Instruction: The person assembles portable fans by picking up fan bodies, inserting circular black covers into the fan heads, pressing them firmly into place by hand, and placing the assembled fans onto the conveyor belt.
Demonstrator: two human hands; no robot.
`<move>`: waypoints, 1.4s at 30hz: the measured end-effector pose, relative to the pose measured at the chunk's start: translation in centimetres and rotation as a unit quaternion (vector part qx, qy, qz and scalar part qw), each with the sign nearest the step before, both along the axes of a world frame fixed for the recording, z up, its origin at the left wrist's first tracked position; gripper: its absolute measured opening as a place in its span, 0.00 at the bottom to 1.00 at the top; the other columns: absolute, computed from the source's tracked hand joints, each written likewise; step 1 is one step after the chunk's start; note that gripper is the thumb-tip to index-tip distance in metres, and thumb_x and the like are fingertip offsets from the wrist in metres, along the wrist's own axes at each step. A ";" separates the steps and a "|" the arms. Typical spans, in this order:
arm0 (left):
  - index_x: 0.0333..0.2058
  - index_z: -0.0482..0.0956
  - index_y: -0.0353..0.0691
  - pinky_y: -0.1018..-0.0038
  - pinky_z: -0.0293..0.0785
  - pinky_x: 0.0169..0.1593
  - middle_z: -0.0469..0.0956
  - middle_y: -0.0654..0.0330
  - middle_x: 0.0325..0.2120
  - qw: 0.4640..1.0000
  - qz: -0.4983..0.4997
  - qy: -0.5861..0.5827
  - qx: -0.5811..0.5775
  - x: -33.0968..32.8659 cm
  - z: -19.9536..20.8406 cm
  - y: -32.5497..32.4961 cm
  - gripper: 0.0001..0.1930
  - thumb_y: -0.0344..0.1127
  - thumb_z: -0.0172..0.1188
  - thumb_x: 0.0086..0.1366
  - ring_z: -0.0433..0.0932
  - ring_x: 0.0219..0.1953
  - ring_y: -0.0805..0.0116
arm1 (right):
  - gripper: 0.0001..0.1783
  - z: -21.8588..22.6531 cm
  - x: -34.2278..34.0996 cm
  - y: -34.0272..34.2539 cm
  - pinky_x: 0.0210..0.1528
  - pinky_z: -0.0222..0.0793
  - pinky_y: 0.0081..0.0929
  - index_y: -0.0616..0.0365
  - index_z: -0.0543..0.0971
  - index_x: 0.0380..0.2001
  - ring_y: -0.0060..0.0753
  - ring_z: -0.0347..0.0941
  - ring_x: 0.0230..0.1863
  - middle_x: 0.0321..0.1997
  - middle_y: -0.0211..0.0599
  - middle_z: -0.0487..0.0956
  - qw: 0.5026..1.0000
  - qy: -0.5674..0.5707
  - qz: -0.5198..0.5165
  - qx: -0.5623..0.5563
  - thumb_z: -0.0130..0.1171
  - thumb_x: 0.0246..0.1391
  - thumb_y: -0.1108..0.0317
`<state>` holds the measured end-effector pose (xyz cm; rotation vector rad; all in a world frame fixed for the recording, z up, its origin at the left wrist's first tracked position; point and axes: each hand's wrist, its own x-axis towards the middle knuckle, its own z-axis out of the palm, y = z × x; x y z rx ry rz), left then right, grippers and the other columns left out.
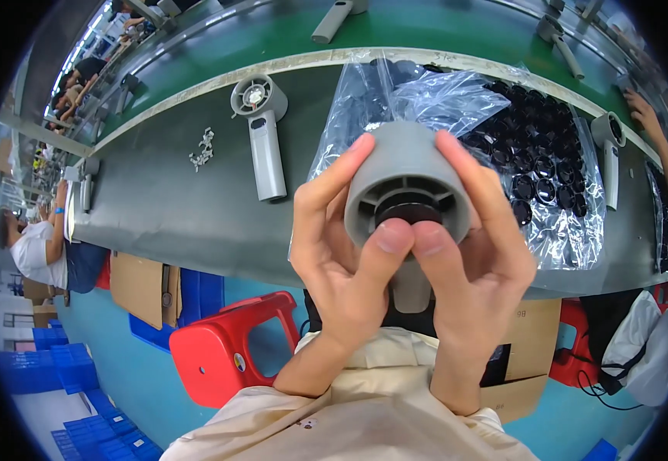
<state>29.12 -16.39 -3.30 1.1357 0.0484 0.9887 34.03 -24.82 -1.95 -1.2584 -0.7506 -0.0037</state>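
Both my hands are wrapped around the head of a grey handheld fan (407,150), held up above the near edge of the bench. My left hand (334,253) grips its left side and my right hand (484,253) its right side. Both thumbs press side by side on a round black cap (408,209) in the middle of the fan's open end. The fan's grey handle (412,288) points down toward me between my wrists. Behind it, a clear plastic bag (442,96) lies spread out with many round black caps (538,146) on it.
Another grey fan (267,154) lies on the dark bench mat (172,200), near small white parts (202,149). Beyond runs a green conveyor (226,54) carrying fans. A red stool (211,357) and cardboard boxes (530,338) stand below. A co-worker's arm (657,134) reaches in at right.
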 end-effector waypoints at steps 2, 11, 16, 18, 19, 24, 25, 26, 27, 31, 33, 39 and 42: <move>0.55 0.59 0.30 0.69 0.65 0.53 0.66 0.43 0.50 1.000 -0.025 0.008 0.006 -0.4 0.0 0.6 0.30 0.33 0.62 0.56 0.70 0.50 0.61 | 0.30 -0.5 0.2 -0.1 0.55 0.61 0.30 0.72 0.68 0.52 0.36 0.66 0.51 0.53 0.46 0.69 1.000 0.008 0.015 0.002 0.64 0.46 0.69; 0.52 0.58 0.41 0.66 0.66 0.52 0.60 0.32 0.54 0.989 -0.105 -0.077 -0.068 1.1 0.5 -0.4 0.28 0.40 0.62 0.57 0.68 0.51 0.54 | 0.31 -1.4 -0.2 0.5 0.54 0.62 0.31 0.68 0.67 0.53 0.37 0.65 0.53 0.54 0.46 0.68 0.995 -0.088 -0.026 0.042 0.61 0.51 0.58; 0.48 0.60 0.42 0.65 0.66 0.52 0.65 0.32 0.50 0.997 0.006 -0.063 -0.033 1.3 0.3 -1.0 0.24 0.38 0.62 0.57 0.69 0.51 0.55 | 0.29 -0.9 -0.5 0.9 0.54 0.61 0.30 0.67 0.69 0.52 0.35 0.66 0.52 0.52 0.45 0.70 0.998 -0.051 -0.032 0.030 0.61 0.51 0.61; 0.48 0.61 0.42 0.64 0.66 0.53 0.66 0.33 0.50 0.998 0.006 -0.057 -0.039 1.5 -0.2 -0.6 0.24 0.38 0.62 0.57 0.69 0.51 0.54 | 0.28 -1.1 -0.3 0.9 0.54 0.61 0.30 0.67 0.69 0.52 0.34 0.66 0.51 0.51 0.46 0.71 0.999 0.033 -0.020 0.027 0.61 0.51 0.62; 0.47 0.61 0.43 0.64 0.66 0.53 0.67 0.33 0.49 0.998 0.008 -0.051 -0.046 1.5 -0.4 -0.3 0.23 0.37 0.62 0.57 0.70 0.51 0.54 | 0.30 -1.4 -0.1 1.1 0.53 0.62 0.28 0.68 0.68 0.52 0.33 0.67 0.50 0.51 0.46 0.71 0.999 0.018 -0.013 0.031 0.63 0.50 0.63; 0.51 0.60 0.43 0.63 0.66 0.53 0.61 0.32 0.53 0.994 -0.034 -0.101 -0.004 1.4 0.0 0.0 0.27 0.48 0.59 0.58 0.67 0.53 0.51 | 0.47 -0.7 -1.5 1.0 0.44 0.68 0.20 0.72 0.58 0.58 0.30 0.72 0.44 0.50 0.49 0.70 0.992 0.094 0.003 0.081 0.72 0.40 0.62; 0.51 0.60 0.43 0.63 0.66 0.53 0.61 0.32 0.53 0.995 -0.033 -0.099 -0.002 1.3 0.1 -0.1 0.27 0.48 0.59 0.58 0.67 0.53 0.51 | 0.47 -0.7 -1.5 0.8 0.44 0.68 0.20 0.72 0.58 0.58 0.30 0.72 0.44 0.50 0.49 0.70 0.992 0.096 0.005 0.084 0.72 0.40 0.62; 0.51 0.60 0.43 0.62 0.66 0.53 0.61 0.32 0.52 0.994 -0.033 -0.102 -0.022 1.4 0.3 -0.4 0.27 0.49 0.59 0.58 0.67 0.52 0.51 | 0.47 -0.7 -1.3 0.5 0.44 0.69 0.21 0.71 0.58 0.58 0.30 0.72 0.44 0.48 0.48 0.72 0.997 0.058 0.000 0.044 0.72 0.39 0.63; 0.51 0.61 0.43 0.62 0.66 0.53 0.61 0.32 0.52 0.993 -0.033 -0.104 -0.042 1.3 0.4 -0.6 0.27 0.49 0.58 0.58 0.67 0.51 0.51 | 0.47 -0.6 -1.2 0.3 0.44 0.69 0.22 0.70 0.59 0.58 0.30 0.72 0.44 0.46 0.46 0.73 1.000 0.021 -0.005 0.005 0.73 0.38 0.64; 0.50 0.65 0.42 0.63 0.67 0.52 0.61 0.32 0.52 0.994 -0.075 -0.075 0.004 1.1 -0.7 0.8 0.26 0.51 0.58 0.59 0.68 0.51 0.52 | 0.44 -0.3 -0.9 -0.2 0.44 0.69 0.22 0.69 0.61 0.56 0.30 0.72 0.44 0.43 0.42 0.74 0.996 0.085 0.030 0.017 0.73 0.37 0.67; 0.47 0.67 0.41 0.64 0.68 0.51 0.62 0.33 0.51 0.981 -0.170 -0.085 0.044 1.1 -1.2 1.6 0.24 0.51 0.58 0.59 0.69 0.50 0.52 | 0.43 -0.2 -0.8 -0.1 0.44 0.69 0.22 0.67 0.62 0.54 0.30 0.72 0.43 0.43 0.42 0.74 0.988 0.131 0.078 0.040 0.73 0.36 0.68; 0.46 0.68 0.39 0.63 0.70 0.49 0.69 0.35 0.46 0.986 -0.105 -0.113 0.058 1.8 -0.5 -0.3 0.22 0.49 0.58 0.59 0.71 0.48 0.51 | 0.43 -0.7 -0.8 -0.1 0.48 0.66 0.23 0.70 0.66 0.50 0.29 0.71 0.45 0.45 0.42 0.74 0.993 0.075 0.034 0.088 0.75 0.33 0.58; 0.44 0.71 0.36 0.64 0.69 0.49 0.69 0.35 0.46 0.989 -0.074 -0.096 0.082 1.8 -0.6 -0.1 0.21 0.44 0.60 0.59 0.70 0.50 0.52 | 0.44 -0.3 -0.8 -0.3 0.49 0.65 0.24 0.71 0.67 0.50 0.29 0.71 0.45 0.45 0.41 0.74 0.982 0.160 0.046 0.088 0.74 0.34 0.53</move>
